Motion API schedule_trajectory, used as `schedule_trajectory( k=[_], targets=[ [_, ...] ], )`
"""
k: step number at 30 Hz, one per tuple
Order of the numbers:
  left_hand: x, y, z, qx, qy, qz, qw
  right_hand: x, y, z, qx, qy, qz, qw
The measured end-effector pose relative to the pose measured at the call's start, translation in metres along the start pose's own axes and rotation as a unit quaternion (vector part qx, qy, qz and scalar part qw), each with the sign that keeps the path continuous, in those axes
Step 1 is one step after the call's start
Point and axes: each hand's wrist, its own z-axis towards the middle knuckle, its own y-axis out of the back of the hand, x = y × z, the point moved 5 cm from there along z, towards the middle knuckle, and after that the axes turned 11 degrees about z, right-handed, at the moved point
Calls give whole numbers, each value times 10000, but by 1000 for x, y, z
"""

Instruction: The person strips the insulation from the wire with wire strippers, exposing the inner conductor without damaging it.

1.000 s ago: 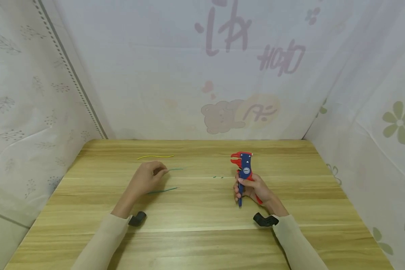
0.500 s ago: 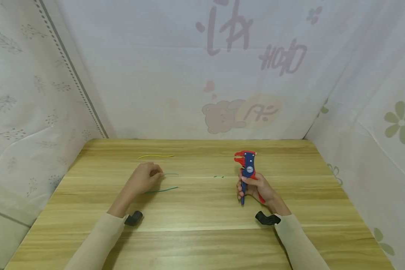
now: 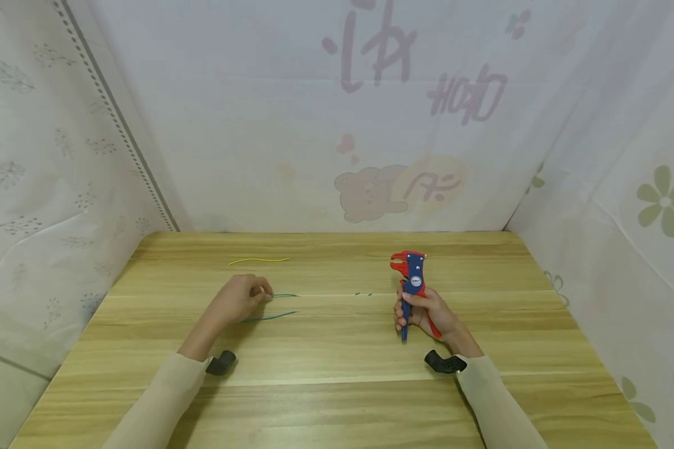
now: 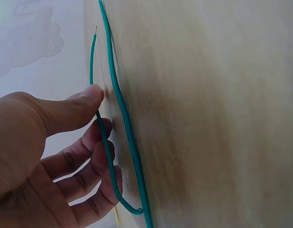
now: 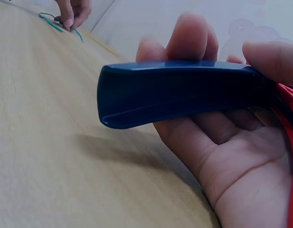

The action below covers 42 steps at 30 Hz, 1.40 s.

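Observation:
My left hand [image 3: 237,300] pinches a thin green wire [image 4: 111,164] between thumb and index finger, its other fingers loosely bent behind. The held wire's far end shows a short bare copper tip, and its near end hooks round close to the table. A second green wire [image 3: 273,317] lies on the wood just nearer to me, partly hidden by the hand. My right hand [image 3: 434,313] grips a blue and red wire stripper [image 3: 414,273], head upward, red jaws facing left and apart. In the right wrist view, fingers wrap loosely round its hollow blue handle [image 5: 180,92].
A yellow wire [image 3: 258,259] lies beyond my left hand on the wooden table [image 3: 326,355]. Two tiny green pieces [image 3: 363,294] sit between the hands. A printed cloth [image 3: 258,125] hangs along the table's back edge, with more cloth at both sides.
My left hand has drawn the green wire a little left and toward me, down closer to the table. My right hand, with the wire stripper, has shifted slightly right.

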Motion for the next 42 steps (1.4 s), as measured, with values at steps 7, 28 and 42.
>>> schedule_trajectory(
  k=[7, 28, 42],
  targets=[
    [-1, 1, 1, 127, 11, -33, 9999, 1, -1, 0, -62, -66, 10, 10000],
    [1, 13, 15, -201, 238, -574, 9979, -2, 2, 0, -156, -92, 19, 9998],
    [15, 20, 35, -734, 193, -871, 9933, -1, 0, 0, -92, -106, -40, 9999]
  ],
)
